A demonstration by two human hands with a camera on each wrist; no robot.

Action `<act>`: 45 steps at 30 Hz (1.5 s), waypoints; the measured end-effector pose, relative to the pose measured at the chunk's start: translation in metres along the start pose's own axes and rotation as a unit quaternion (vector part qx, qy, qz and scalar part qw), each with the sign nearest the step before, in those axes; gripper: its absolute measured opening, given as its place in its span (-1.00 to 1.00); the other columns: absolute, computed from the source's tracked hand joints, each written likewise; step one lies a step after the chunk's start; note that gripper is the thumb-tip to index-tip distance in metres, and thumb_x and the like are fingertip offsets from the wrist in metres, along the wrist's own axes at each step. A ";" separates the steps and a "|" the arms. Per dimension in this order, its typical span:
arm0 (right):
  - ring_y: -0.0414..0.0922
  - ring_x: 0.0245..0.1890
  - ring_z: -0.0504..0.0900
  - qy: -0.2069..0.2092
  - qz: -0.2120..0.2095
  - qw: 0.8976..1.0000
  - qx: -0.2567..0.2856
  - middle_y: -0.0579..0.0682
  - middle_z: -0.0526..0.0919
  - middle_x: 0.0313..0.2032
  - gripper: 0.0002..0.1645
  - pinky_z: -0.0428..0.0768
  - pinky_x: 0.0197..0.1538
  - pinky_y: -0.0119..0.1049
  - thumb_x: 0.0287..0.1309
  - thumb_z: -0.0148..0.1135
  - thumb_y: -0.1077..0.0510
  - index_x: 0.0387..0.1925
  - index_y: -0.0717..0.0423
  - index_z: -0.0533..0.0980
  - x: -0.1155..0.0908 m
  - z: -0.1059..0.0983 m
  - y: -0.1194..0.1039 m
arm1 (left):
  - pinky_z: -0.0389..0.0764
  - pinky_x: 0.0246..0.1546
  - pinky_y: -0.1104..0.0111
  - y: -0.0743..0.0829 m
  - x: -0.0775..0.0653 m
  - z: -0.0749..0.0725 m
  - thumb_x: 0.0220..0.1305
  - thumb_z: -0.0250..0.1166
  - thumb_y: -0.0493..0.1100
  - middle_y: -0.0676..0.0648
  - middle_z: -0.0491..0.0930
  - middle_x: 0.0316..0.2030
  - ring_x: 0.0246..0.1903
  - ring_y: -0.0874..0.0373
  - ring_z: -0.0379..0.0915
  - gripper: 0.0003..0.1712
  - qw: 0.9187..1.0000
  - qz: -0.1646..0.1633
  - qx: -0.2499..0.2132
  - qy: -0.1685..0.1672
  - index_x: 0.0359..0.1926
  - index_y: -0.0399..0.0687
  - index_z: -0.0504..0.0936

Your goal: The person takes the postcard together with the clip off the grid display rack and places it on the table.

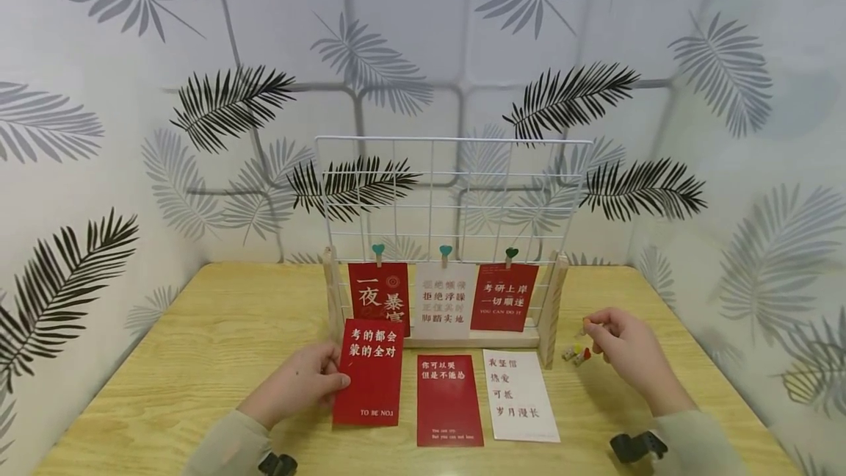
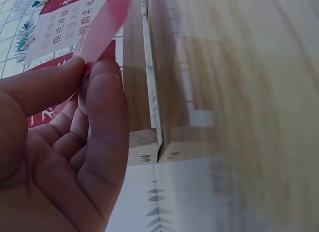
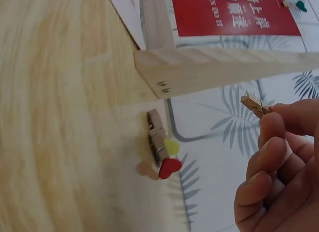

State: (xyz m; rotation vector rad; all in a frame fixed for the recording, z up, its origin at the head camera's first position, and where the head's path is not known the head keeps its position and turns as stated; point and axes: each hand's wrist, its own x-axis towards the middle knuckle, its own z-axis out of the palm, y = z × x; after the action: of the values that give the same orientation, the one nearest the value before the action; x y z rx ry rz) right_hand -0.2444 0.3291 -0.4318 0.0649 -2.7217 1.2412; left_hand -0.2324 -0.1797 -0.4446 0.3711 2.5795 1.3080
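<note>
My left hand (image 1: 316,375) pinches the left edge of a red card (image 1: 370,380) with white lettering, raised in front of the rack's lower left. In the left wrist view, thumb and forefinger (image 2: 107,97) hold that card near its edge. A small wooden clothespin (image 3: 255,106) is between the thumb and forefinger of my right hand (image 1: 628,350), to the right of the rack. Below that hand lie a few more clothespins (image 3: 157,137) with a red heart (image 3: 170,168) and a yellow one (image 3: 172,146).
A white wire grid rack (image 1: 432,208) stands in a wooden base (image 1: 555,307). Three cards hang on it from heart-topped clothespins (image 1: 446,252). On the wooden table (image 1: 251,307) lie another red card (image 1: 449,399) and a white card (image 1: 521,395). Leaf-patterned wall covering rises behind.
</note>
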 end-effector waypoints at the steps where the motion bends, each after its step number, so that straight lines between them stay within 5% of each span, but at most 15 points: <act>1: 0.02 -0.41 0.59 -0.006 0.011 1.000 0.013 0.10 0.64 -0.40 -0.55 0.57 -0.39 -0.26 0.48 0.13 -0.06 0.06 0.27 0.51 0.000 0.001 0.003 | 0.61 -0.36 0.23 -0.001 -0.001 0.001 0.31 0.39 -0.21 -0.05 0.57 -0.45 -0.48 0.08 0.55 -0.80 1.000 -0.001 -0.006 -0.008 -0.21 -0.12 0.50; 8: -0.09 -0.48 0.50 -0.044 0.072 0.993 0.078 0.13 0.63 -0.33 -0.50 0.53 -0.45 -0.24 0.48 0.15 -0.01 0.12 0.36 0.47 -0.003 0.003 0.024 | 0.62 -0.45 0.22 -0.010 -0.003 0.004 0.29 0.39 -0.21 -0.07 0.57 -0.48 -0.53 0.08 0.55 -0.81 0.999 0.003 -0.014 -0.036 -0.22 -0.17 0.52; 14: -0.09 -0.39 0.54 -0.046 0.076 0.995 0.055 0.08 0.63 -0.33 -0.55 0.51 -0.42 -0.28 0.47 0.16 -0.01 0.04 0.34 0.51 -0.004 0.003 0.035 | 0.64 -0.51 0.24 -0.015 -0.004 0.004 0.27 0.40 -0.21 -0.10 0.59 -0.48 -0.57 0.09 0.56 -0.78 0.998 -0.021 -0.031 -0.049 -0.24 -0.21 0.52; 20: -0.15 -0.50 0.48 -0.063 0.098 0.990 0.075 0.02 0.59 -0.44 -0.65 0.48 -0.47 -0.31 0.45 0.16 0.09 -0.01 0.33 0.53 -0.003 0.004 0.044 | 0.65 -0.55 0.24 -0.016 -0.006 0.004 0.26 0.39 -0.23 -0.10 0.61 -0.50 -0.61 0.12 0.54 -0.76 0.996 -0.038 -0.042 -0.066 -0.21 -0.23 0.49; 25: -0.11 -0.49 0.47 -0.063 0.086 0.994 0.012 -0.02 0.57 -0.46 -0.71 0.47 -0.45 -0.29 0.42 0.18 0.06 -0.08 0.24 0.56 -0.002 0.005 0.048 | 0.64 -0.56 0.25 -0.013 -0.005 0.004 0.28 0.39 -0.22 -0.11 0.62 -0.53 -0.63 0.13 0.54 -0.72 0.995 -0.057 -0.040 -0.072 -0.11 -0.23 0.49; 31: -0.13 -0.44 0.48 -0.056 0.023 0.993 -0.097 -0.10 0.58 -0.50 -0.72 0.42 -0.30 -0.20 0.42 0.18 -0.02 -0.26 0.11 0.60 -0.001 0.005 0.050 | 0.64 -0.57 0.25 -0.009 -0.005 0.005 0.26 0.41 -0.22 -0.15 0.61 -0.56 -0.64 0.11 0.55 -0.62 0.995 -0.074 -0.035 -0.061 -0.02 -0.28 0.47; 38: -0.13 -0.42 0.49 -0.053 0.014 0.989 -0.136 -0.13 0.57 -0.50 -0.71 0.41 -0.26 -0.17 0.41 0.19 -0.05 -0.32 0.05 0.62 -0.001 0.004 0.051 | 0.64 -0.54 0.25 -0.009 -0.003 0.004 0.25 0.42 -0.20 -0.15 0.61 -0.52 -0.60 0.09 0.55 -0.58 0.994 -0.087 -0.029 -0.056 0.00 -0.28 0.46; 45: -0.14 -0.44 0.48 -0.056 -0.001 0.983 -0.176 -0.16 0.56 -0.53 -0.69 0.42 -0.26 -0.14 0.41 0.18 -0.07 -0.27 0.05 0.65 0.001 0.002 0.050 | 0.57 -0.50 0.25 -0.003 -0.004 0.001 0.28 0.41 -0.16 -0.10 0.59 -0.51 -0.55 0.05 0.53 -0.73 0.995 -0.093 0.033 -0.026 -0.12 -0.13 0.52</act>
State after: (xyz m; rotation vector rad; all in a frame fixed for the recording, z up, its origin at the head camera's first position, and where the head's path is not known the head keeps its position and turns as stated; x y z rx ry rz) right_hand -0.2502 0.3609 -0.4707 0.0992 -2.9923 0.7593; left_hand -0.2286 -0.1819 -0.4469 0.1687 2.5489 1.1383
